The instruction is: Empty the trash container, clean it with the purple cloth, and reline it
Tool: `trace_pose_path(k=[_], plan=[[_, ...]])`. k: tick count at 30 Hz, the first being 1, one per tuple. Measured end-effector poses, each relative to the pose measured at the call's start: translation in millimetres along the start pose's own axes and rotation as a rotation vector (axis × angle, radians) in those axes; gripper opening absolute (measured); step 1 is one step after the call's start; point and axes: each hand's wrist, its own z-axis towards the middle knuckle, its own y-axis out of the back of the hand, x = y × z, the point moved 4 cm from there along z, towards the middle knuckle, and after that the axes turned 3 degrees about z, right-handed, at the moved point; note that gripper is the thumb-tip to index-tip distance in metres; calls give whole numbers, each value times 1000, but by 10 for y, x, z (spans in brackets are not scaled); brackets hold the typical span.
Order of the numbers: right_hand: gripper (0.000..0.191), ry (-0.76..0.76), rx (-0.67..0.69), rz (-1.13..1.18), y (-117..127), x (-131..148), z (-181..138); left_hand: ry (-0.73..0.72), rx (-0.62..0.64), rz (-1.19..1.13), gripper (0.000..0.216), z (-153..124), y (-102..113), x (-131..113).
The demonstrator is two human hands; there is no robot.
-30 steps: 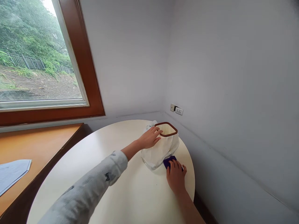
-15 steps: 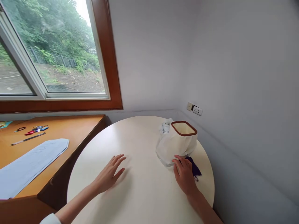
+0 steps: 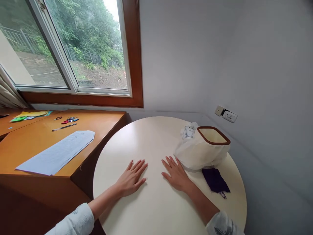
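Note:
My left hand and my right hand both lie flat, fingers spread, on the round cream table, holding nothing. To the right of my right hand stands a small bin with a brown rim, lined with a white plastic bag whose knotted end sticks up at its far left. A folded dark purple cloth lies on the table in front of the bin, a little right of my right wrist.
A wooden desk adjoins the table on the left, bearing a white sheet of paper, a pen, scissors and coloured papers. A window with a brown frame is behind it. A wall socket sits by the bin.
My left hand left the bin's rim and came down flat on the table. My right hand let go of the purple cloth and moved left. The view swung left.

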Motion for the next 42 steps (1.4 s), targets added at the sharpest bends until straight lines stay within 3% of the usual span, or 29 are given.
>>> trace_pose_path(k=[5, 42], plan=[[59, -49, 90, 41, -18, -13, 15, 6, 3, 5, 61, 2, -43, 32], [57, -36, 59, 122, 5, -23, 37, 19, -56, 2, 58, -6, 23, 13]])
